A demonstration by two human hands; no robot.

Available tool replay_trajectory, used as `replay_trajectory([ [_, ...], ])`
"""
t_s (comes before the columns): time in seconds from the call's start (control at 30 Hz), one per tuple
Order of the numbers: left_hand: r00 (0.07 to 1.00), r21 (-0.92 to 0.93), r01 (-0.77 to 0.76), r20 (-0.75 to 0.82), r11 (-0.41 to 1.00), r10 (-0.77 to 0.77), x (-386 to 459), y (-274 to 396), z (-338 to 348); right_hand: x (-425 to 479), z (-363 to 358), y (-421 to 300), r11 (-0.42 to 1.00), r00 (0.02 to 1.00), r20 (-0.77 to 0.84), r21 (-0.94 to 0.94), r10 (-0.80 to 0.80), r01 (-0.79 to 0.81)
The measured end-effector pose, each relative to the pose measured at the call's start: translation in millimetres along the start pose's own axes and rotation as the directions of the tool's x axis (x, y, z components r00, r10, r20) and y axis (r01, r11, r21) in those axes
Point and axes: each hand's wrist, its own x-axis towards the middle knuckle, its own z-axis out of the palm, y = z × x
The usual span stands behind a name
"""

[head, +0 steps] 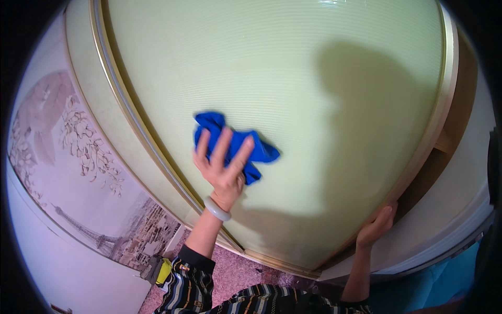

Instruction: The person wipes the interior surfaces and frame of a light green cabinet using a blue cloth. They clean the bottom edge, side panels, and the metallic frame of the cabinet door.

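My left hand presses a crumpled blue cloth flat against the pale green ribbed panel of a sliding wardrobe door. Its fingers are spread over the cloth, and a pale bangle circles the wrist. At the lower right, my right hand grips the edge of the door's frame; some of its fingers are hidden. Shadows of a head and an arm fall across the panel.
Open wardrobe shelving shows past the door's right edge. A metal-edged frame runs along the left. Further left is a picture panel with a tower. Below lie pink carpet, a yellow cloth item and blue fabric.
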Motion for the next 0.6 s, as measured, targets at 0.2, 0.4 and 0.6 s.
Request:
replay_trajectory([
  [0.2, 0.86, -0.091, -0.371, 0.341, 0.924, 0.379, -128.2, 4.1, -17.9, 1.6, 7.2, 7.4, 0.995, 1.0, -0.031, 0.102, -0.001, 0.005],
  [0.4, 0.869, -0.097, -0.453, 0.172, 0.886, 0.463, -78.3, -24.7, -6.4, 4.5, 5.0, 13.3, 0.986, 0.985, -0.094, -0.094, -0.145, 0.137],
  [0.6, 0.993, -0.147, 0.059, -0.096, 0.987, -0.074, 8.0, -51.3, 3.5, -0.7, 8.5, 13.4, 0.956, 0.957, -0.19, -0.24, -0.218, 0.169],
])
